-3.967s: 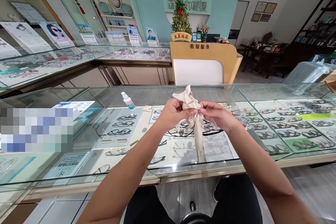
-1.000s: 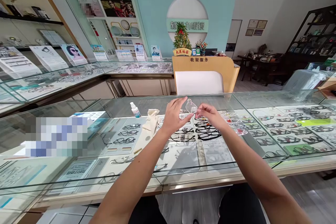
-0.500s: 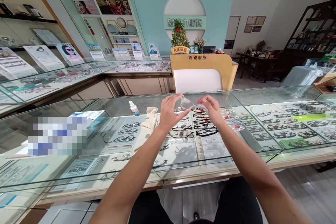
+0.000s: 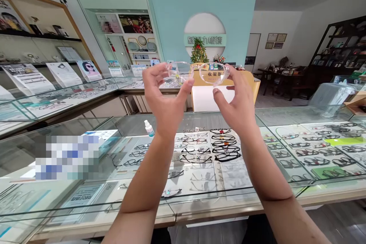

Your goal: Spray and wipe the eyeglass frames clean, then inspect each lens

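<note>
I have the clear glasses [image 4: 196, 67] raised above the bench [image 4: 206, 210], spanning the gap between both hands; on my feed they show beyond its far edge. The left hand [image 4: 164, 103] grips the left end, fingers curled there and thumb by the lower rim. My right hand [image 4: 238, 101] holds the right end with bent fingers, thumb just below the lens. A white bottle [image 4: 149, 129] is near the far edge, left of my forearms, and dark frames [image 4: 227, 148] lie between them.
</note>
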`<state>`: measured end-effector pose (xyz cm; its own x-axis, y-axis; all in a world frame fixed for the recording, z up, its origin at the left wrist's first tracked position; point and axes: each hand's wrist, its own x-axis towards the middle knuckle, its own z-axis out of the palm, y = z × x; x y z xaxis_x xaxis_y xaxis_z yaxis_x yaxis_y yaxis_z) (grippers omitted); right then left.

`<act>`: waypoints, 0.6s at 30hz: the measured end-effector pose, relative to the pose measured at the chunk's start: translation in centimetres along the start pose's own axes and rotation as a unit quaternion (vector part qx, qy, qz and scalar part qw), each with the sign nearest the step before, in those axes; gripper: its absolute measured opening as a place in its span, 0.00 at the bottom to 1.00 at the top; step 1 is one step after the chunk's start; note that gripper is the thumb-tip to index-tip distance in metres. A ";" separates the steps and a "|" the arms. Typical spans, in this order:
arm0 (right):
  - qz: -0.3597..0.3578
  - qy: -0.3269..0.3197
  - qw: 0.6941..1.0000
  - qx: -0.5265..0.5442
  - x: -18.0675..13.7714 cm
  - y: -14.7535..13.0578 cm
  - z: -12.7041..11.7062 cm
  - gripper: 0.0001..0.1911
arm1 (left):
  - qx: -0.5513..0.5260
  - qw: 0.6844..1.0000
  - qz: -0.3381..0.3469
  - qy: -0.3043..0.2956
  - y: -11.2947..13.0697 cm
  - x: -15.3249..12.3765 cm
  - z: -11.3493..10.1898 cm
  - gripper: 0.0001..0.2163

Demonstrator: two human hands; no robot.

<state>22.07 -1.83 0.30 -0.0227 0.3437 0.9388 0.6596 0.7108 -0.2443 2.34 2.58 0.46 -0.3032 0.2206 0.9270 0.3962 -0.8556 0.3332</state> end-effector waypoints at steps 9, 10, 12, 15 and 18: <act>0.020 -0.012 1.000 -0.005 -1.1 -1.7 -0.2 0.33 | -0.013 0.999 -0.003 0.033 0.5 -0.6 -1.5 0.27; 0.028 -0.014 1.000 -0.003 -1.1 -1.7 -0.1 0.33 | -0.005 1.000 -0.007 0.027 0.3 -0.6 -1.5 0.26; 0.045 -0.015 0.999 -0.001 -0.9 -1.4 0.3 0.33 | 0.011 1.000 -0.014 0.021 0.0 -0.5 -1.6 0.27; 0.066 -0.014 0.998 0.006 -0.7 -0.8 0.8 0.31 | 0.035 0.999 -0.021 0.018 -0.2 -0.4 -1.6 0.28; 0.070 -0.006 0.997 0.021 -0.7 -0.2 1.1 0.28 | 0.048 0.999 -0.019 0.014 -0.1 -0.6 -1.4 0.28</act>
<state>21.14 -1.58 -0.58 0.0584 0.4481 0.8921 0.6250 0.6804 -0.3827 1.25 1.91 -0.39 -0.3435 0.2372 0.9087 0.4650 -0.7977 0.3839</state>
